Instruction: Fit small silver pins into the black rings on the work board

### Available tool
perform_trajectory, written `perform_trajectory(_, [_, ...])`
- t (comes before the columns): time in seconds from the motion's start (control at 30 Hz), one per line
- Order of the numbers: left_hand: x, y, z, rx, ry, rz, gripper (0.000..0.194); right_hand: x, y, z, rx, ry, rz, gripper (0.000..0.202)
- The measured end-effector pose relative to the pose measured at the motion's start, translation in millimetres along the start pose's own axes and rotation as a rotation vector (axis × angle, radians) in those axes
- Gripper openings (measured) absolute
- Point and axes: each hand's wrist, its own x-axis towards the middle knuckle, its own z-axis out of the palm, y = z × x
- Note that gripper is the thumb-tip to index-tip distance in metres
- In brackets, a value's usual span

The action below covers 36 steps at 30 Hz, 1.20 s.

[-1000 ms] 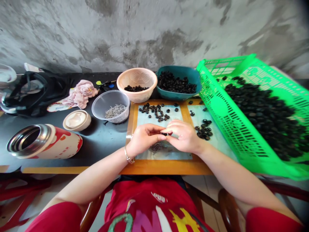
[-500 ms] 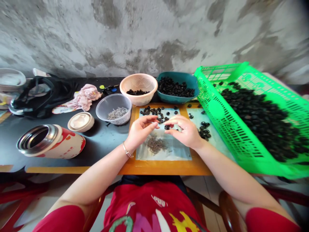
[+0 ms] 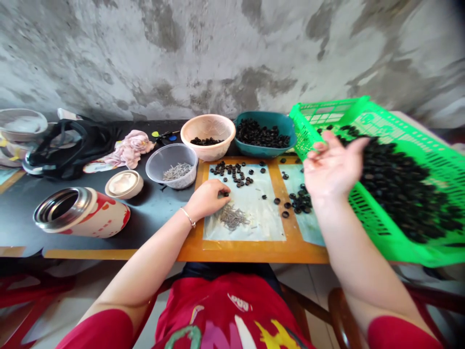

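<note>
My left hand point(image 3: 209, 198) is low over the pale sheet point(image 3: 261, 223), its fingers closed around a small black round piece point(image 3: 224, 194). Just beneath it on the sheet lies a pile of thin metal pins point(image 3: 234, 217). Raised by the near edge of the green crate point(image 3: 374, 213), my right hand point(image 3: 334, 167) has its fingers spread, palm showing, with nothing seen in it. Loose black rings point(image 3: 240, 175) are scattered at the back of the sheet, and a cluster of black pieces point(image 3: 301, 199) sits below my right hand.
Behind the sheet stand a pink bowl point(image 3: 208, 131) and a teal bowl point(image 3: 267, 149) of black pieces. To the left are a clear bowl point(image 3: 172, 165) of pins, a round lid point(image 3: 124, 184), an open thermos point(image 3: 87, 212), a pink cloth point(image 3: 134, 149) and a black bag point(image 3: 69, 145).
My hands have moved apart. The right one has gone right and up to the crate and opened; the left one has lowered slightly to the sheet. More black pieces lie between the two sheets.
</note>
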Motion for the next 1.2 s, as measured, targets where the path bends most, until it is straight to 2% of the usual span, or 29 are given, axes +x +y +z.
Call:
perform_trajectory(0.07, [0, 1, 0.7, 0.006, -0.002, -0.006, 0.016, -15, 0, 16, -0.127, -0.266, 0.064, 0.044])
perform_trajectory(0.13, [0, 1, 1.5, 0.014, -0.004, -0.013, 0.016, -36, -1, 38, -0.361, -0.636, 0.097, 0.021])
perform_trajectory(0.17, [0, 1, 1.8, 0.015, -0.003, -0.013, 0.017, -46, -2, 47, -0.479, -0.777, 0.083, 0.012])
perform_trajectory(0.23, [1, 2, 2.3, 0.003, 0.01, -0.019, 0.019, -62, -2, 60, -0.645, -0.967, 0.036, 0.005])
perform_trajectory(0.33, [0, 3, 3.4, -0.064, 0.062, -0.062, 0.023, -73, 1, 67, -0.772, -1.101, -0.043, 0.009])
perform_trajectory(0.57, [-1, 3, 14.1, -0.463, 0.111, -0.189, 0.023, -77, 4, 66, -0.878, -1.175, -0.159, 0.013])
perform_trajectory(0.7, [0, 4, 15.9, -0.667, 0.127, -0.255, 0.026, -75, 3, 63, -0.817, -1.178, -0.144, 0.011])
perform_trajectory(0.97, [-2, 14, 12.2, -0.803, 0.098, -0.334, 0.031, -63, 0, 56, -0.652, -1.035, 0.065, 0.009])
perform_trajectory(1.07, [-2, 16, 12.3, -0.817, 0.073, -0.344, 0.03, -62, 1, 56, -0.59, -1.014, 0.069, 0.023])
perform_trajectory(1.2, [-3, 18, 11.7, -0.844, 0.068, -0.362, 0.028, -62, 4, 58, -0.517, -0.929, 0.106, 0.017])
